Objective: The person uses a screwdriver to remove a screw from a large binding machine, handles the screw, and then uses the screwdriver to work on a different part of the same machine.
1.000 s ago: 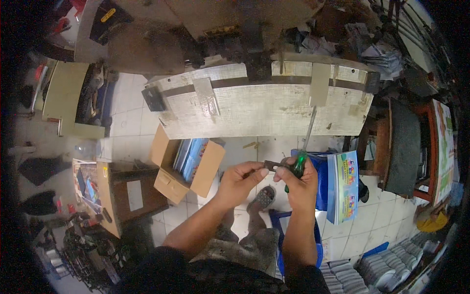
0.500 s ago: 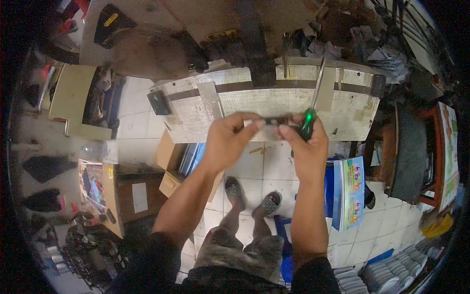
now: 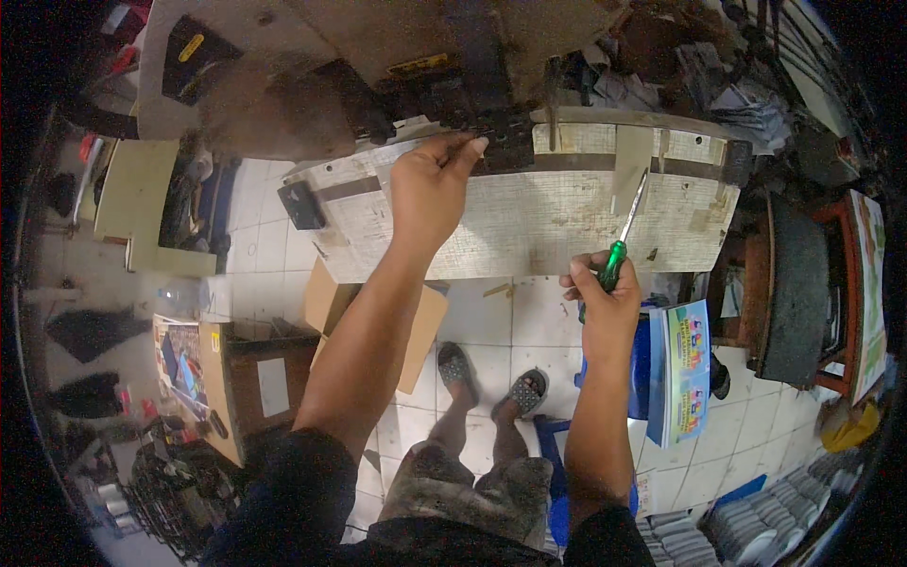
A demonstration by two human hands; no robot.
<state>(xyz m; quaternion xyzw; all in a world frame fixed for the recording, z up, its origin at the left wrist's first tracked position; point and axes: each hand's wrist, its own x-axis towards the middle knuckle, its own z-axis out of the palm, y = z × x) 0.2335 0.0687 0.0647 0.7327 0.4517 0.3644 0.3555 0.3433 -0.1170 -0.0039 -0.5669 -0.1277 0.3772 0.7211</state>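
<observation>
A screwdriver [image 3: 616,253] with a green handle and long metal shaft is held in my right hand [image 3: 605,288], its tip pointing up and away over the board. My left hand [image 3: 436,170] is reached out to the far side, thumb and fingers pinched beside a dark fitting [image 3: 505,140] at the middle of the board's far edge. What those fingers hold, if anything, I cannot make out. The pale, scuffed board [image 3: 529,222] has a dark stripe along it and lies under both hands. Dark blocks [image 3: 300,205] are fixed at its two ends.
An open cardboard box [image 3: 416,335] stands on the tiled floor below the board. To the right are a stack of printed colourful sheets [image 3: 680,378] and a dark seat [image 3: 794,293]. A wooden cabinet [image 3: 260,378] stands at the left. A brown surface [image 3: 312,57] lies beyond the board.
My hands were together over the board's near part with a small dark thing between them. The left has moved away to the far edge; the right has drawn nearer me with the screwdriver.
</observation>
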